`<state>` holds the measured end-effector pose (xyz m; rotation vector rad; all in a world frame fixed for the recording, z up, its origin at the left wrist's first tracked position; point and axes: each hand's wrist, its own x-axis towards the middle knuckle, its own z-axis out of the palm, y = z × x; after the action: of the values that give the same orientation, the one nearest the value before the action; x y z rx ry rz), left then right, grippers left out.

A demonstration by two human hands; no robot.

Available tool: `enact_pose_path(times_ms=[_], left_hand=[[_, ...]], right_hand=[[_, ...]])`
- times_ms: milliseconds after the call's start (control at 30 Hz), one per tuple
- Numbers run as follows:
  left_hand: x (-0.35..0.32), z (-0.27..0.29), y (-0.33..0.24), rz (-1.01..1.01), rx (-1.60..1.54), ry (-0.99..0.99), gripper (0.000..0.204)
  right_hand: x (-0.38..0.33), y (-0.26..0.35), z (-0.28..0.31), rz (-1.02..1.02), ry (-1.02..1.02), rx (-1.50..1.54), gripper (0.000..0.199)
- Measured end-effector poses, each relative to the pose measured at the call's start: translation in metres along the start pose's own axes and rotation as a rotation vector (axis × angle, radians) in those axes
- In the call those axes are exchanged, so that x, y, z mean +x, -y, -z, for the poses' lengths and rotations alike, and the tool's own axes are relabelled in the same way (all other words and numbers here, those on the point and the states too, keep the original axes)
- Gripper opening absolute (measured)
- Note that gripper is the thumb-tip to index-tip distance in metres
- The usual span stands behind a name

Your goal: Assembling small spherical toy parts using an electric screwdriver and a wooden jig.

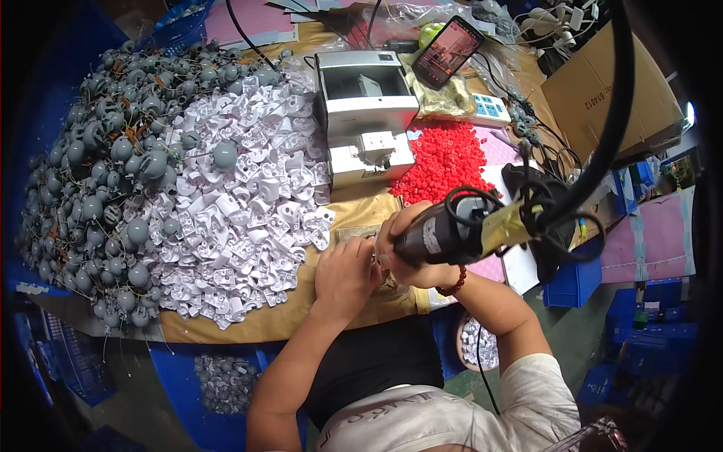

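My right hand [407, 264] is closed round the lower end of a black electric screwdriver [440, 235], which hangs on a thick black cable with yellow tape near its top. The driver body hides part of this hand. Pressed close beside it, my left hand [345, 275] has its fingers curled over a small piece that I cannot make out. Both hands are low over a small work block [358, 232] on the brown-covered table. Just beyond them stands a silver box-shaped machine [363, 113]. A heap of white plastic parts [233, 203] lies left of my left hand.
Grey round parts with wires [105, 173] are piled at the far left. Small red pieces [440, 162] lie right of the machine. Farther back are a phone [448, 53], a power strip [489, 109] and a cardboard box [610, 90]. A blue bin [572, 282] stands at right.
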<state>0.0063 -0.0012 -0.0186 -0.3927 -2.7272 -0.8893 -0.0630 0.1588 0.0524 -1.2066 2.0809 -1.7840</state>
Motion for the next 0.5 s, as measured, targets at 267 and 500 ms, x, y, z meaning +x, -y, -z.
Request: enact_pose_path(times_ms=[267,500], left_hand=[[0.005,0.006,-0.009,0.104,0.016,0.037,0.039],[0.003,0.008,-0.010,0.067,-0.010,-0.004,0.040]], right_hand=[[0.042,-0.008,0.050,-0.297,-0.749,0.263,0.027],[0.015,-0.071,0.070,-0.389,-0.777,0.380,0.036]])
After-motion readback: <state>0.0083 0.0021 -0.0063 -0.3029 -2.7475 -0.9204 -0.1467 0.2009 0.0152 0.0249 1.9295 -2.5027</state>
